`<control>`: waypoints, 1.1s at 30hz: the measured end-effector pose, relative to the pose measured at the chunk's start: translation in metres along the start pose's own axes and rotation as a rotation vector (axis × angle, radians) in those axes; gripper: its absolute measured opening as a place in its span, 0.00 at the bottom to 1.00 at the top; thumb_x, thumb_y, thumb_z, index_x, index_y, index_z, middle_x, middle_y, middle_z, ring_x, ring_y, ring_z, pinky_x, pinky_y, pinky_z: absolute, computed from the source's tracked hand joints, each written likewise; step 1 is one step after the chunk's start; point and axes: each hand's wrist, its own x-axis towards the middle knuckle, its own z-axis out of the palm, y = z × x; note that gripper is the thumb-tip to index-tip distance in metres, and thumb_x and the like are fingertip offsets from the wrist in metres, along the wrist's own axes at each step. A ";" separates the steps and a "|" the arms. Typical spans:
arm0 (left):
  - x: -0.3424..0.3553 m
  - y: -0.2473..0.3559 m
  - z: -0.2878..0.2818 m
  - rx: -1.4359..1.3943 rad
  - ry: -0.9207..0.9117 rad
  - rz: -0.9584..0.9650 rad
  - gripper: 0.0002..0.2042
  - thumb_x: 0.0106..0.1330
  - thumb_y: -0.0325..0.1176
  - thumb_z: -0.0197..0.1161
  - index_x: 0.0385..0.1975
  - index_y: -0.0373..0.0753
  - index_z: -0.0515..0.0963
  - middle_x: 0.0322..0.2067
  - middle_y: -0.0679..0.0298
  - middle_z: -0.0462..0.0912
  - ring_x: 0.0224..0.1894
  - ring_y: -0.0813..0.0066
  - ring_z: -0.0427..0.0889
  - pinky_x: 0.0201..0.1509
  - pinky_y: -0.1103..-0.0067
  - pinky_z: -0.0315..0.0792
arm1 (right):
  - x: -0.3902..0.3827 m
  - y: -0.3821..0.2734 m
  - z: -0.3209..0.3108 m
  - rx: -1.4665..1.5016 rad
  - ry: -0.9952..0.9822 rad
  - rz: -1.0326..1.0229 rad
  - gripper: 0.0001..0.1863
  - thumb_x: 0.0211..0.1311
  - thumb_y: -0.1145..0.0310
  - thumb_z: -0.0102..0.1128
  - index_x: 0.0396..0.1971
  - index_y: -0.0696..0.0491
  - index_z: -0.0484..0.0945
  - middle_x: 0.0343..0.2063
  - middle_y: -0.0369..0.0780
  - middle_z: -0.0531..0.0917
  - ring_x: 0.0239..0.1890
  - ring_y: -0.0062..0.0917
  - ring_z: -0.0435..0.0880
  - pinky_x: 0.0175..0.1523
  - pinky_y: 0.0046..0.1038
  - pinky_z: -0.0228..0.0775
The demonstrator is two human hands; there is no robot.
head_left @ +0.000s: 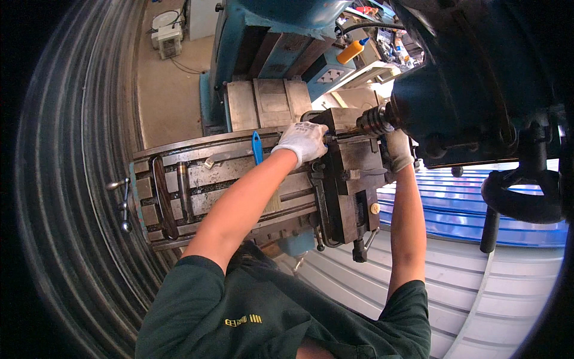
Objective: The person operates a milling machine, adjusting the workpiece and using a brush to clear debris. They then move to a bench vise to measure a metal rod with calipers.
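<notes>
My left hand (302, 141), in a white glove, is closed at the left side of a dark metal machine vise (351, 157). Its fingertips curl by the end of a short dark bar lying across the vise top; what they grip is mostly hidden. My right hand (398, 151), gloved too, reaches to the vise's right side, with its fingers largely out of sight behind the vise and spindle. Just above the vise, the milling machine's spindle nose (375, 120) holds a cutter tilted toward the bar.
The slotted machine table (287, 190) carries a blue-handled brush (257, 148), a metal cylinder (183, 185) and a long dark bar (164, 197). A crank handle (125, 206) juts out at the left end. The dark machine head (472, 90) overhangs on the right. An orange bottle (351, 51) stands behind.
</notes>
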 end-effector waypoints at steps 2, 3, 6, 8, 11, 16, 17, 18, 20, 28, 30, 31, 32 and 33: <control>0.000 0.000 0.000 0.015 0.008 -0.007 0.31 0.60 0.47 0.60 0.64 0.44 0.68 0.57 0.51 0.76 0.59 0.58 0.75 0.63 0.67 0.68 | 0.002 0.014 0.004 0.136 0.110 -0.019 0.14 0.63 0.68 0.51 0.46 0.54 0.79 0.46 0.47 0.82 0.48 0.40 0.80 0.54 0.36 0.69; 0.000 0.000 0.000 0.020 0.010 -0.009 0.31 0.60 0.47 0.60 0.64 0.44 0.68 0.57 0.51 0.76 0.59 0.59 0.75 0.63 0.67 0.68 | 0.002 0.022 0.011 0.142 0.151 -0.010 0.15 0.63 0.67 0.52 0.47 0.54 0.79 0.45 0.46 0.82 0.48 0.38 0.80 0.53 0.35 0.69; 0.002 -0.001 0.004 0.015 0.042 -0.005 0.31 0.60 0.47 0.60 0.64 0.44 0.68 0.56 0.51 0.77 0.59 0.59 0.76 0.63 0.67 0.68 | -0.001 0.041 0.023 0.120 0.189 -0.009 0.15 0.64 0.66 0.55 0.48 0.54 0.78 0.45 0.42 0.82 0.46 0.31 0.80 0.52 0.30 0.71; 0.004 -0.001 0.008 0.015 0.055 0.007 0.31 0.60 0.47 0.59 0.64 0.44 0.68 0.55 0.52 0.77 0.58 0.58 0.76 0.63 0.67 0.68 | -0.011 0.054 0.021 0.188 0.167 -0.016 0.15 0.63 0.66 0.57 0.48 0.55 0.79 0.44 0.40 0.82 0.45 0.27 0.80 0.51 0.28 0.71; 0.001 0.007 0.000 0.022 0.005 0.004 0.31 0.59 0.47 0.60 0.63 0.43 0.68 0.55 0.52 0.78 0.58 0.59 0.77 0.63 0.67 0.69 | -0.033 0.040 0.005 0.451 0.072 0.005 0.16 0.62 0.65 0.60 0.47 0.56 0.80 0.44 0.37 0.82 0.43 0.23 0.80 0.50 0.26 0.71; 0.001 -0.007 0.007 0.027 0.054 -0.025 0.31 0.59 0.46 0.60 0.63 0.43 0.68 0.56 0.52 0.77 0.59 0.59 0.76 0.63 0.68 0.69 | -0.061 -0.058 -0.072 0.301 -0.147 0.352 0.18 0.59 0.70 0.63 0.51 0.52 0.79 0.54 0.48 0.78 0.55 0.38 0.76 0.58 0.33 0.68; -0.001 -0.010 0.007 0.034 0.050 -0.033 0.31 0.59 0.46 0.60 0.63 0.43 0.68 0.57 0.52 0.76 0.59 0.58 0.76 0.63 0.68 0.69 | -0.071 -0.053 -0.067 0.647 -0.017 0.497 0.16 0.56 0.67 0.65 0.46 0.49 0.82 0.46 0.49 0.81 0.50 0.41 0.79 0.55 0.34 0.70; 0.002 -0.003 0.006 0.036 0.046 -0.018 0.31 0.59 0.46 0.60 0.64 0.43 0.68 0.57 0.52 0.76 0.59 0.58 0.75 0.63 0.68 0.68 | -0.080 -0.027 -0.062 0.494 -0.004 0.367 0.17 0.55 0.65 0.66 0.45 0.49 0.83 0.43 0.49 0.81 0.48 0.40 0.79 0.54 0.34 0.71; 0.006 0.005 0.003 0.004 0.006 -0.029 0.31 0.58 0.45 0.61 0.63 0.42 0.68 0.59 0.51 0.74 0.60 0.58 0.74 0.64 0.68 0.68 | -0.096 0.022 -0.048 0.195 0.006 0.113 0.18 0.52 0.62 0.69 0.44 0.48 0.83 0.38 0.49 0.81 0.45 0.40 0.80 0.52 0.35 0.71; 0.006 -0.004 0.005 0.031 0.056 -0.045 0.30 0.55 0.46 0.61 0.59 0.40 0.72 0.55 0.48 0.77 0.58 0.55 0.76 0.62 0.67 0.70 | -0.035 -0.045 -0.038 0.389 -0.182 0.457 0.21 0.60 0.49 0.58 0.48 0.46 0.81 0.43 0.51 0.83 0.47 0.42 0.82 0.52 0.34 0.73; 0.004 0.005 0.007 0.035 0.086 -0.033 0.32 0.54 0.47 0.62 0.60 0.41 0.72 0.54 0.47 0.77 0.58 0.53 0.76 0.62 0.66 0.69 | -0.034 -0.063 -0.041 0.462 -0.038 0.578 0.19 0.59 0.54 0.58 0.48 0.45 0.81 0.44 0.50 0.83 0.47 0.42 0.82 0.51 0.34 0.74; 0.006 0.004 0.006 0.057 0.040 -0.043 0.33 0.53 0.49 0.62 0.61 0.41 0.71 0.55 0.47 0.77 0.58 0.53 0.76 0.63 0.66 0.68 | -0.033 -0.066 -0.038 0.479 0.060 0.602 0.18 0.59 0.57 0.57 0.49 0.45 0.81 0.44 0.49 0.83 0.47 0.41 0.82 0.51 0.34 0.75; 0.009 0.005 0.012 0.051 0.093 -0.069 0.30 0.54 0.44 0.63 0.58 0.41 0.73 0.55 0.48 0.77 0.58 0.54 0.76 0.62 0.65 0.69 | -0.028 -0.054 -0.024 0.360 0.104 0.517 0.18 0.58 0.61 0.57 0.49 0.46 0.81 0.44 0.48 0.83 0.47 0.41 0.83 0.51 0.34 0.75; 0.011 0.005 0.015 0.086 0.115 -0.068 0.31 0.53 0.45 0.63 0.60 0.42 0.72 0.56 0.49 0.76 0.59 0.55 0.75 0.63 0.66 0.68 | -0.023 -0.041 -0.008 0.239 0.149 0.439 0.18 0.57 0.64 0.56 0.49 0.46 0.81 0.44 0.48 0.83 0.48 0.40 0.83 0.52 0.34 0.75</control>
